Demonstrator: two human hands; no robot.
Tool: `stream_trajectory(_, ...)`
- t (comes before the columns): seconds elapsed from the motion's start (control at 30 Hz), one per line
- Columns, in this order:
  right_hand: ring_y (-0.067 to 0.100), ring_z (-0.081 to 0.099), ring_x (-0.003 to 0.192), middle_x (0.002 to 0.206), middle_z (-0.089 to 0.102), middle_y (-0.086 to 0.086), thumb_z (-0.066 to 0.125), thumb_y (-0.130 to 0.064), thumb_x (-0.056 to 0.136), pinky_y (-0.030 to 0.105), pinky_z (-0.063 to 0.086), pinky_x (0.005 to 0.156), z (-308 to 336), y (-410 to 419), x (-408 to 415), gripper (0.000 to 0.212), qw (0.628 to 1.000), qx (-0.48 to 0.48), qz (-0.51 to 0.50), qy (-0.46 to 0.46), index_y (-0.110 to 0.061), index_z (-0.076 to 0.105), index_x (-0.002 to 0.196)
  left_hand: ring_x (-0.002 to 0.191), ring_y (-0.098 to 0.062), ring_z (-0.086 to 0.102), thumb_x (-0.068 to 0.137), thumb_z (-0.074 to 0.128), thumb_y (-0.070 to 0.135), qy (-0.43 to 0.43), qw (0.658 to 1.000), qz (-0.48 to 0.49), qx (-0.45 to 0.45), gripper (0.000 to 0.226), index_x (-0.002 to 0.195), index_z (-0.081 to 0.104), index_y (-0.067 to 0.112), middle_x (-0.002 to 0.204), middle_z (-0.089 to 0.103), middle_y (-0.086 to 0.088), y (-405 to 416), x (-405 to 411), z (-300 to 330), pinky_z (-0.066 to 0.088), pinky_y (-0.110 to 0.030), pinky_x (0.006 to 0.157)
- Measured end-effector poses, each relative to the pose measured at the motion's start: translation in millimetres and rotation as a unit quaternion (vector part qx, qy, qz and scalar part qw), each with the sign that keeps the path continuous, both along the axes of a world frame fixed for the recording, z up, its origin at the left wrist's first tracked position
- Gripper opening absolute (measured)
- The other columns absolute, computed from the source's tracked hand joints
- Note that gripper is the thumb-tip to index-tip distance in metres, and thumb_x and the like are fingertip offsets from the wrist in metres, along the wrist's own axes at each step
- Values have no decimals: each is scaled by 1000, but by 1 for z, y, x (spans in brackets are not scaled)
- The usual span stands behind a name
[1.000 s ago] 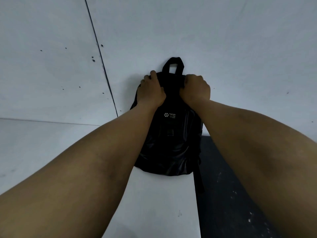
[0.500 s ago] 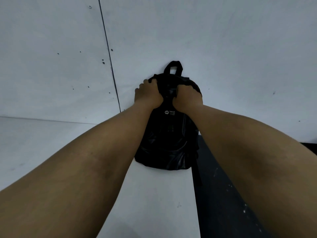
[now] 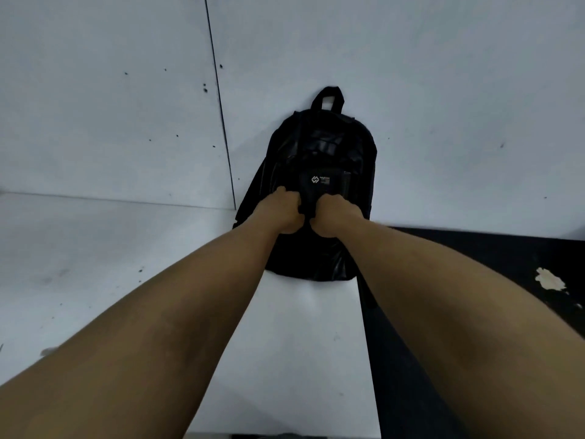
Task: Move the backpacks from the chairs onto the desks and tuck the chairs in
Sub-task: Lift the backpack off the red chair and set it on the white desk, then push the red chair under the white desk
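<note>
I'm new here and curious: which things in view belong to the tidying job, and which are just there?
Part of the job:
black backpack
white desk
left hand
right hand

Just there:
white wall
dark floor

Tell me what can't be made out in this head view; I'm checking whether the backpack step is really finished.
- Fingertips of the left hand and right hand: curled into the backpack, hidden by the knuckles, so the exact hold is unclear.
- Backpack's lower front: covered by both forearms.
- Logo text: too small to read.
- Chair: outside the frame, so whether it is tucked in is unknown.
- Desk near edge: cut off by the bottom edge.
</note>
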State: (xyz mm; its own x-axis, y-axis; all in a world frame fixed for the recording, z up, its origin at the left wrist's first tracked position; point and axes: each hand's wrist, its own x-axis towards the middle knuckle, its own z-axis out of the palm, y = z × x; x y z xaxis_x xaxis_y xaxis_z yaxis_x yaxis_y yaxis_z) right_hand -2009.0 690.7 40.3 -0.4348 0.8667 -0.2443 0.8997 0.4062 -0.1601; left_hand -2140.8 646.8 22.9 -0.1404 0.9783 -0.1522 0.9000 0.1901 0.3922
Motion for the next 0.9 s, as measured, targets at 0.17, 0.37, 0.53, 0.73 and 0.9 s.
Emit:
stream_trajectory(0.17, 30, 64, 102, 114, 64, 8, 60, -30, 90, 35, 49, 78, -60, -56, 13, 33, 998, -59, -3, -26, -13, 61, 118, 116, -29, 57, 95, 57, 33, -18, 990, -31, -133, 40, 130, 59, 14, 130, 59, -10, -65, 18, -61, 45, -31, 94)
stream_trajectory(0.37, 30, 58, 114, 130, 58, 10, 55, -41, 93, 36, 48, 88, -158, -142, 54, 46, 978, -185, 46, -90, -11, 58, 127, 133, -25, 44, 99, 50, 41, -52, 968, -17, -244, 48, 139, 51, 14, 147, 44, -7, -172, 43, -120, 37, -34, 108)
stream_trajectory(0.53, 30, 57, 117, 133, 57, 13, 51, -42, 96, 37, 50, 95, -207, -218, 101, 50, 952, -275, 47, -123, -6, 56, 131, 110, -21, 58, 96, 54, 37, -126, 964, 53, -228, 28, 117, 63, 21, 125, 61, -4, -260, 63, -161, 47, -31, 95)
stream_trajectory(0.73, 30, 54, 121, 139, 53, 15, 49, -38, 98, 37, 48, 101, -235, -305, 164, 51, 928, -331, 66, -156, -5, 52, 137, 109, -19, 59, 96, 53, 32, -128, 943, 106, -290, 30, 121, 63, 19, 127, 60, -4, -349, 102, -190, 48, -28, 92)
stream_trajectory(0.9, 28, 52, 124, 141, 52, 14, 47, -42, 101, 31, 44, 98, -239, -341, 211, 54, 925, -348, 55, -142, -3, 52, 138, 114, -21, 56, 93, 58, 30, -137, 917, 132, -350, 39, 128, 59, 12, 131, 58, -8, -402, 138, -199, 46, -26, 87)
